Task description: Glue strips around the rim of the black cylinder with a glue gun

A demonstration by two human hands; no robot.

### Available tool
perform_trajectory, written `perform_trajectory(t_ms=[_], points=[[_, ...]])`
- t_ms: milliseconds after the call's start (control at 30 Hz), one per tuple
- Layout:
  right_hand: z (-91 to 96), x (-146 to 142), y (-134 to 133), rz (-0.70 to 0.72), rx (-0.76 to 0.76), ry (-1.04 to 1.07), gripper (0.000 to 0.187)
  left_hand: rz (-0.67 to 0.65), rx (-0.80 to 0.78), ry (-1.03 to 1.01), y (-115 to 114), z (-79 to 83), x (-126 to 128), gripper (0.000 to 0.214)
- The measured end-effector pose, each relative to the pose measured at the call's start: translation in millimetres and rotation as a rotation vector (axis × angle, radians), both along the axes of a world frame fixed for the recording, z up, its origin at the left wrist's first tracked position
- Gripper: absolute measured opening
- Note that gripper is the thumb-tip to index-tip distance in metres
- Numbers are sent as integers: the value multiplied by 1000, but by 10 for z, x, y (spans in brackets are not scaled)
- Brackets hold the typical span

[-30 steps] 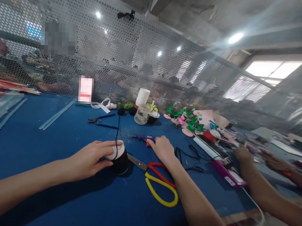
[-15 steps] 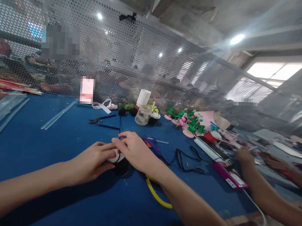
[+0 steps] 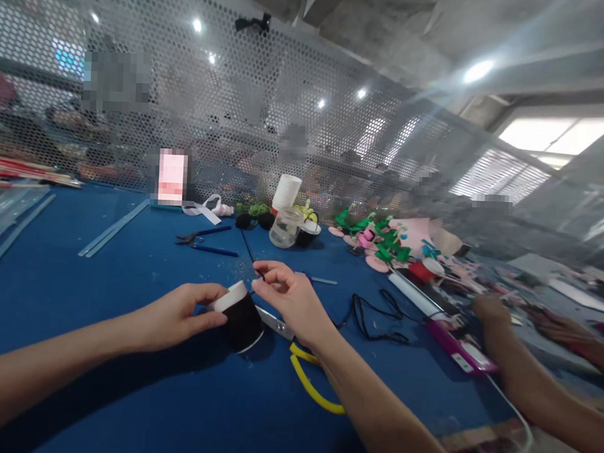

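Note:
My left hand (image 3: 195, 312) is closed on a paper cup (image 3: 242, 321) with a white rim and a black-covered side, tilted above the blue table. Just right of the cup, my right hand (image 3: 289, 299) pinches a strand of black yarn (image 3: 248, 245). The yarn runs back from my fingers toward a dark ball (image 3: 243, 220). Partly under my right hand and forearm lie scissors (image 3: 315, 393) with yellow handles, their blades beside the cup. A glue gun (image 3: 304, 276) behind that hand is mostly hidden.
Blue-handled pliers (image 3: 208, 242) lie ahead. Behind them stand a clear jar (image 3: 286, 229), stacked white cups (image 3: 286, 191) and another black cup (image 3: 308, 235). A black cable (image 3: 373, 316) and purple power strip (image 3: 459, 350) lie right, near another person's arm (image 3: 525, 376). Perforated metal (image 3: 227, 116) borders the table.
My right hand has drawn away from the cup, moving right with the yarn. The cup has turned in my left hand, showing its black side and uncovering the scissor blades.

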State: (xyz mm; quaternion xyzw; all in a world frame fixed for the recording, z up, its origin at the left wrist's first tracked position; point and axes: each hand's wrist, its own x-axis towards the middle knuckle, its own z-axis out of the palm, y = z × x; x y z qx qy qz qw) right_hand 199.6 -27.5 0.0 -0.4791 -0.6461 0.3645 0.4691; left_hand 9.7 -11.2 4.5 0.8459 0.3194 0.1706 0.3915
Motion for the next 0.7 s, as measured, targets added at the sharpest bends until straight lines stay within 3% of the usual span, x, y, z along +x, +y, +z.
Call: perform_trajectory(t_ms=[367, 700], points=[[-186, 26, 22, -31, -81, 18, 21, -57, -56, -37, 4, -30, -13, 16], [-248, -32, 25, -15, -221, 190, 23, -105, 40, -11, 39, -71, -30, 18]])
